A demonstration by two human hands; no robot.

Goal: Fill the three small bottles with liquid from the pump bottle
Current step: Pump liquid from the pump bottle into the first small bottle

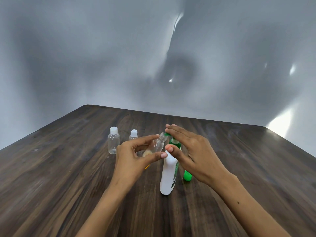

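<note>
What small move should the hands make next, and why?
Probably press the pump head down: the right hand lies flat on the pump bottle, and the left hand holds the open small bottle tilted, its mouth at the green spout, with little liquid inside.

Dark wood-grain table [71, 177], grey wall [85, 57] behind it.

Table fills the lower half, far edge runs along the wall. Wall is blurred, soft dark patches, a few bright light spots on the right side. Small green object [187, 176] stands on the table, partly hidden, can't tell what it is. Sliver of something yellow-orange [147, 167] on the table further left, mostly hidden.
</note>
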